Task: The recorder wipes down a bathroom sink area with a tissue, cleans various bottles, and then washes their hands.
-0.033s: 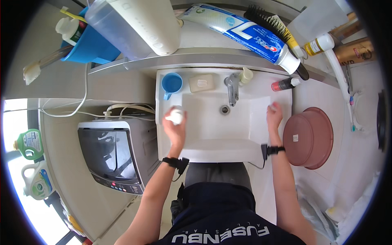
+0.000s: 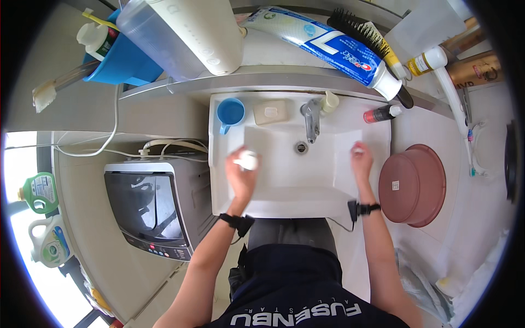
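Note:
Over the left side of the white sink [image 2: 295,209], my left hand [image 2: 240,174] is closed around a small white bottle-like thing [image 2: 249,160], blurred and partly hidden by the fingers. Above the sink's right side my right hand [image 2: 361,159] is closed, its fingertips pinched together at a small pale thing too small to name. A chrome faucet [image 2: 311,121] stands at the back of the sink, between the hands. On the rim behind my left hand are a blue mug [image 2: 230,111] and a soap box [image 2: 270,112].
A small red-and-black bottle [image 2: 381,113] lies on the right back rim. To the right leans a reddish-brown basin [image 2: 411,186]; at the left stands a washing machine [image 2: 150,202]. The shelf [image 2: 268,76] above holds a toothpaste tube [image 2: 328,46], a hairbrush [image 2: 361,33] and a blue cup [image 2: 123,60].
My left hand has shifted slightly to the right with the white thing, which has tilted. My right hand has moved a little to the left and its fingers remain closed.

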Tool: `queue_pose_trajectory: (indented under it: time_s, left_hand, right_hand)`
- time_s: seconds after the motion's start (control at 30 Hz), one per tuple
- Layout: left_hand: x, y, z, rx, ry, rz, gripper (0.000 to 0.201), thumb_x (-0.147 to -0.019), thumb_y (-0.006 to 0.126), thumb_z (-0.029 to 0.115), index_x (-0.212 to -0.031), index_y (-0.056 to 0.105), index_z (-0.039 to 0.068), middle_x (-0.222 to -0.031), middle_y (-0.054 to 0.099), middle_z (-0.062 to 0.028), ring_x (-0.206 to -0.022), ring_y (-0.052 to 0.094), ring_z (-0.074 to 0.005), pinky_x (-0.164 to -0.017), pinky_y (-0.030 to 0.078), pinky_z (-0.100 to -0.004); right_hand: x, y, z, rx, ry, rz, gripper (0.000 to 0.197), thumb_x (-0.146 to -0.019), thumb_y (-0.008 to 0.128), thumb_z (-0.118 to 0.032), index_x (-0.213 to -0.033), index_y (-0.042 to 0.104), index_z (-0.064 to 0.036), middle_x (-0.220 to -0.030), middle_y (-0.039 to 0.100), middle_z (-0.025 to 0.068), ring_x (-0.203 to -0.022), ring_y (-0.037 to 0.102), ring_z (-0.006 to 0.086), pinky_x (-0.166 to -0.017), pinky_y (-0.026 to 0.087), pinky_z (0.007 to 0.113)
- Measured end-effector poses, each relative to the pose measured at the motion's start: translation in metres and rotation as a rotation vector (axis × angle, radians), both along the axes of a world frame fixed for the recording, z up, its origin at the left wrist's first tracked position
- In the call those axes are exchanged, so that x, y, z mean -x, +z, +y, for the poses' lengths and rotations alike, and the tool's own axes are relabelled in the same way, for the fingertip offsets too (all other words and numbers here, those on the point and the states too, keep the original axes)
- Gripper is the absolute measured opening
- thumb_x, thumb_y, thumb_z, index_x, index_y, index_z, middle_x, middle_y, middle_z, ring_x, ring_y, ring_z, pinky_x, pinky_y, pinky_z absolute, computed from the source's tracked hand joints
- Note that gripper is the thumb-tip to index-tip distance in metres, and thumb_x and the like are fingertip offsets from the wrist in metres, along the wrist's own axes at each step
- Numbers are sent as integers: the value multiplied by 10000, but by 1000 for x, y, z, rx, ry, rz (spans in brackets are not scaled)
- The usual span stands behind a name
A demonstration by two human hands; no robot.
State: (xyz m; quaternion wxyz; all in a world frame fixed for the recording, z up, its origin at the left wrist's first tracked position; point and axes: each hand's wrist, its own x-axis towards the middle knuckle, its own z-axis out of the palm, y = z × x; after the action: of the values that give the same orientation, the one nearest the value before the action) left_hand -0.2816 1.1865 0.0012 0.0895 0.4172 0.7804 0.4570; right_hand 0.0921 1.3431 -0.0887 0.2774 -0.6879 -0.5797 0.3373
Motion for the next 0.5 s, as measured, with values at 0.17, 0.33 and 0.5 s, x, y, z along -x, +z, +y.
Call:
queue_pose_trajectory:
  time_s: [0.17,0.33,0.5]
  left_hand:
    - [-80,38,2,135,-505,-292,520,-744,864,285,-1169,673,53,-1170,616,-115,-892,672,-306,-779,561,-415]
    - [-125,32,20,184,-609,-364,644,-752,858,277,-1324,619,101,-1186,568,-111,-845,676,-288,-742,579,-387]
    - [-111,40,21,61,-650,-333,637,-785,847,216,-1367,611,106,-1229,577,-92,-854,659,-169,-709,552,-307]
  right_hand:
    - [105,124,-108,55,672,211,537,-764,790,-25,-1250,563,-20,-1173,622,82,-675,589,132,-602,495,272]
    - [101,110,-117,-193,407,100,543,-746,853,-117,-1207,586,-14,-983,675,118,-707,631,203,-625,517,319]
    - [89,98,-63,-100,205,125,471,-787,845,-157,-1170,619,-5,-873,695,78,-719,644,161,-658,524,302]
